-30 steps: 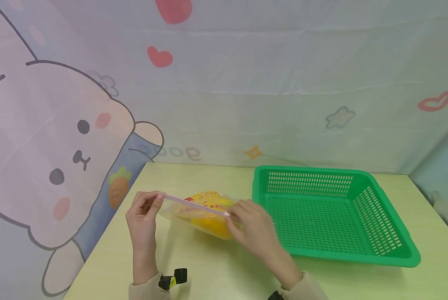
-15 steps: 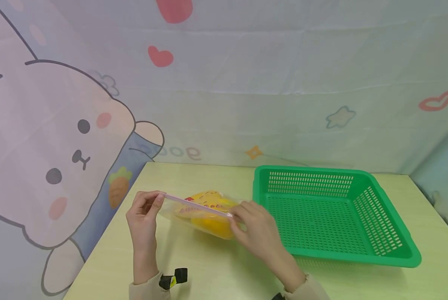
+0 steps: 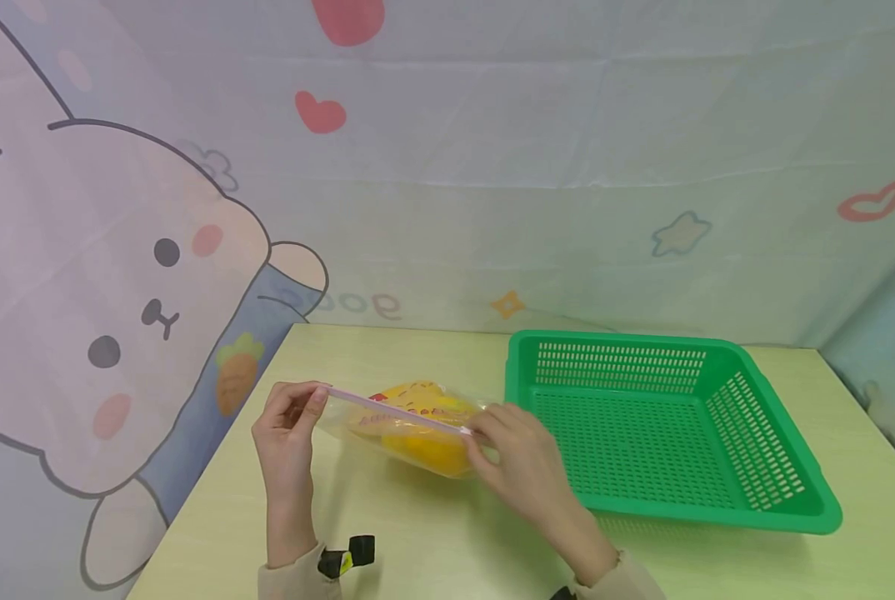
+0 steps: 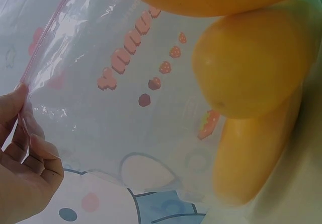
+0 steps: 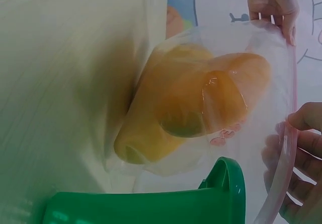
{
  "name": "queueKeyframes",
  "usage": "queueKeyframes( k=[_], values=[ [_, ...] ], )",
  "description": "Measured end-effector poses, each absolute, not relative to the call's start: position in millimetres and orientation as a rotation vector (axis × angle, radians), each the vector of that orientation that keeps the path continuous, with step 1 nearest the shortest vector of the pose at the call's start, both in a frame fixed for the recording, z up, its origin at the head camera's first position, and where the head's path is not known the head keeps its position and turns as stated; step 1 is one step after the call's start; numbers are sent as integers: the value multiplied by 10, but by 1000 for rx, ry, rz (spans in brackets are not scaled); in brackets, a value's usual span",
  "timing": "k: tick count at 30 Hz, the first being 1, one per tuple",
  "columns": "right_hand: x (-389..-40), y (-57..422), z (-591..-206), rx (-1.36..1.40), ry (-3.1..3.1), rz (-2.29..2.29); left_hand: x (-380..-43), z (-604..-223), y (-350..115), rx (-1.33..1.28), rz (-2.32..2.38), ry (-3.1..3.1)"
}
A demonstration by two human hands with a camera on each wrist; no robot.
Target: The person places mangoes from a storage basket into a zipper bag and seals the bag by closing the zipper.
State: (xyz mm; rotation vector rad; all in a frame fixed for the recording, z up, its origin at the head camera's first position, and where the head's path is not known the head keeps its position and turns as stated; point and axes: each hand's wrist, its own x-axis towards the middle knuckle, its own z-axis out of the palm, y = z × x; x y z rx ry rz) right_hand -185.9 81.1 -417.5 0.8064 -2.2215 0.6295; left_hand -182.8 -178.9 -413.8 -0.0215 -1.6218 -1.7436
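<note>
A clear slider zip bag [image 3: 421,446] with red printing and a pink zip strip [image 3: 387,408] is held up at the left middle of the table. Inside it are smooth yellow-orange fruits [image 4: 251,63], shaped like mangoes. My left hand [image 3: 288,429] pinches the strip's left end between thumb and fingers. Toward the strip's right end, my right hand [image 3: 526,462] pinches it at the small white slider, thumb on the near side. In the right wrist view, part of my right hand shows through the clear plastic. The fruits hang low in the bag.
A green perforated plastic basket [image 3: 642,508] stands on the right of the pale yellow table [image 3: 417,550], just beyond my right hand. Behind the table hangs a printed cloth [image 3: 447,167] with a rabbit and hearts.
My right hand and the white slider have shifted a little to the right along the strip. The left hand keeps its place at the left end, and the basket stays put.
</note>
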Motion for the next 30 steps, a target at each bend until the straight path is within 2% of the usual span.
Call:
queueKeyframes(
  k=[30],
  values=[
    [-1857, 917, -4270, 795, -2183, 634, -1818, -4117, -1777, -1, -1741, -1633]
  ],
)
